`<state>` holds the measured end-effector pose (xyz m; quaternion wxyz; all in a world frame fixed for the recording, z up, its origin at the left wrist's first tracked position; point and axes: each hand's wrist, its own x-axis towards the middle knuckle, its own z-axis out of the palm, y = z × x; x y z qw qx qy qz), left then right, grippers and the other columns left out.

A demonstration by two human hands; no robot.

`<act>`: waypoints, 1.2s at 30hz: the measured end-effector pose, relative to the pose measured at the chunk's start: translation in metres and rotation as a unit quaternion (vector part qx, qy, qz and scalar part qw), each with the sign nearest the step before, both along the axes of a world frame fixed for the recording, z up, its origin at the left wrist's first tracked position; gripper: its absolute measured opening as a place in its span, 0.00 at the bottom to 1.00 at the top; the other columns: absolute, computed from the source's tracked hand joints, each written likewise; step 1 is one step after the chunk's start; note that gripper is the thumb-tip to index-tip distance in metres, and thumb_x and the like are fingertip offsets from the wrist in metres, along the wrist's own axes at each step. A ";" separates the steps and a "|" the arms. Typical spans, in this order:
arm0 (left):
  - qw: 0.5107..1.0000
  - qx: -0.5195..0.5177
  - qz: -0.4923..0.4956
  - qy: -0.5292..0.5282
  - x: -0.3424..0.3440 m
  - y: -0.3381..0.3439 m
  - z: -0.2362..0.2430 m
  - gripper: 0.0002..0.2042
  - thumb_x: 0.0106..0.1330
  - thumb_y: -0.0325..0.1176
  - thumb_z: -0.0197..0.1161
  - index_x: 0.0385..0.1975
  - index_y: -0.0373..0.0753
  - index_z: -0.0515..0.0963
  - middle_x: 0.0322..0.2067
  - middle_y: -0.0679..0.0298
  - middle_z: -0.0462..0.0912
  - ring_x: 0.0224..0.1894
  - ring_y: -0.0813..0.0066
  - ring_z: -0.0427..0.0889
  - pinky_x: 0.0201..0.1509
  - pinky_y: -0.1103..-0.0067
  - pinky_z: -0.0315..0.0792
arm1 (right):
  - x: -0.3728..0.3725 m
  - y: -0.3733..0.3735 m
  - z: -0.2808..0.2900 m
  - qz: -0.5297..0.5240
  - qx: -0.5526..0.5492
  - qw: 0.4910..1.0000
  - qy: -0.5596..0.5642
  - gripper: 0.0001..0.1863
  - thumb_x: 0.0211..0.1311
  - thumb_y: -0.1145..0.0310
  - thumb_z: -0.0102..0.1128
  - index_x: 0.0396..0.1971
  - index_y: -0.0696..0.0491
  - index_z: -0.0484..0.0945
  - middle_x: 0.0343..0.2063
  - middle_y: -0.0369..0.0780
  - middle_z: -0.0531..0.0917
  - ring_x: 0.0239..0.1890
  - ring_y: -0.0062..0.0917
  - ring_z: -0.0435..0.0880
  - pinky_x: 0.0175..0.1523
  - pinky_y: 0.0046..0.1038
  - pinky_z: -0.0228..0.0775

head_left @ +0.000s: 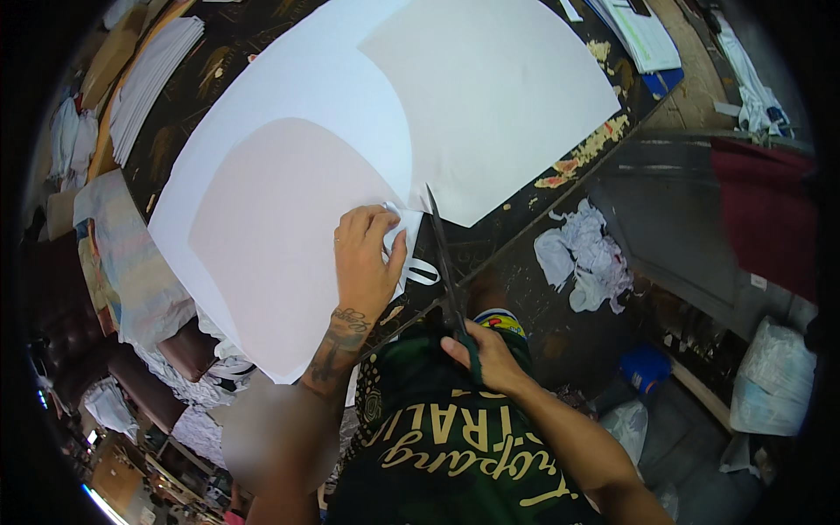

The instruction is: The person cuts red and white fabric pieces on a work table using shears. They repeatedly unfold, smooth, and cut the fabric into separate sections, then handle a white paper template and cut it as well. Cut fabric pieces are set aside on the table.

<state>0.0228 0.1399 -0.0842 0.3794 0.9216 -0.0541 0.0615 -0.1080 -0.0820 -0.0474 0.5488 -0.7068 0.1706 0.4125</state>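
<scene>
On a dark table, a white sheet (206, 162) lies under a pale pink curved piece (271, 236), with a pale grey curved piece (512, 105) to the right. My left hand (367, 254) rests near the pink piece's right edge, fingers curled on a bunched white scrap (398, 223), with a thin white loop (424, 273) beside it. My right hand (481, 357) grips long dark scissors (446, 267) near the table's front edge, blades pointing up between the white and grey pieces. Whether the blades touch either piece I cannot tell.
The dark table (149, 149) holds stacked white sheets (153, 83) and papers (639, 39). On the floor lie crumpled white scraps (582, 254), a blue item (646, 369) and wrapped bundles (770, 376). A brown sofa (79, 341) with draped cloth stands at left.
</scene>
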 end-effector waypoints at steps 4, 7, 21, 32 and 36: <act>0.999 -0.024 -0.005 0.033 -0.001 0.006 -0.003 0.09 0.66 0.24 0.68 0.45 0.36 0.82 0.48 0.58 0.83 0.56 0.53 0.78 0.62 0.62 0.70 | 0.014 0.036 0.003 -0.040 -0.011 0.999 0.035 0.28 0.70 0.42 0.71 0.35 0.58 0.81 0.23 0.34 0.74 0.28 0.20 0.69 0.35 0.29 0.64; 0.998 -0.031 -0.015 0.046 -0.001 0.010 -0.003 0.10 0.66 0.24 0.68 0.46 0.35 0.82 0.49 0.57 0.83 0.57 0.53 0.78 0.63 0.62 0.70 | 0.020 0.047 0.004 -0.066 -0.017 0.997 0.029 0.29 0.69 0.42 0.72 0.33 0.58 0.81 0.22 0.33 0.73 0.27 0.19 0.68 0.34 0.29 0.62; 0.997 -0.037 -0.031 0.060 0.001 0.015 -0.001 0.11 0.64 0.20 0.66 0.46 0.34 0.83 0.49 0.57 0.83 0.57 0.53 0.79 0.63 0.63 0.71 | 0.033 0.032 0.003 -0.062 -0.047 0.996 0.051 0.31 0.60 0.43 0.81 0.20 0.54 0.75 0.18 0.29 0.69 0.23 0.18 0.66 0.30 0.27 0.60; 0.997 -0.031 -0.027 0.059 0.005 0.014 0.001 0.13 0.61 0.20 0.67 0.46 0.33 0.83 0.49 0.57 0.84 0.57 0.52 0.80 0.63 0.61 0.72 | 0.101 0.015 0.014 0.018 -0.071 0.995 0.070 0.36 0.57 0.36 0.79 0.17 0.53 0.73 0.17 0.31 0.70 0.23 0.19 0.68 0.30 0.30 0.63; 0.997 -0.030 -0.035 0.054 0.006 0.015 0.003 0.13 0.61 0.20 0.67 0.46 0.34 0.83 0.50 0.57 0.84 0.58 0.52 0.79 0.64 0.61 0.71 | 0.128 0.014 0.016 0.046 -0.095 0.993 0.048 0.29 0.60 0.41 0.80 0.24 0.55 0.82 0.18 0.31 0.79 0.23 0.17 0.76 0.30 0.26 0.67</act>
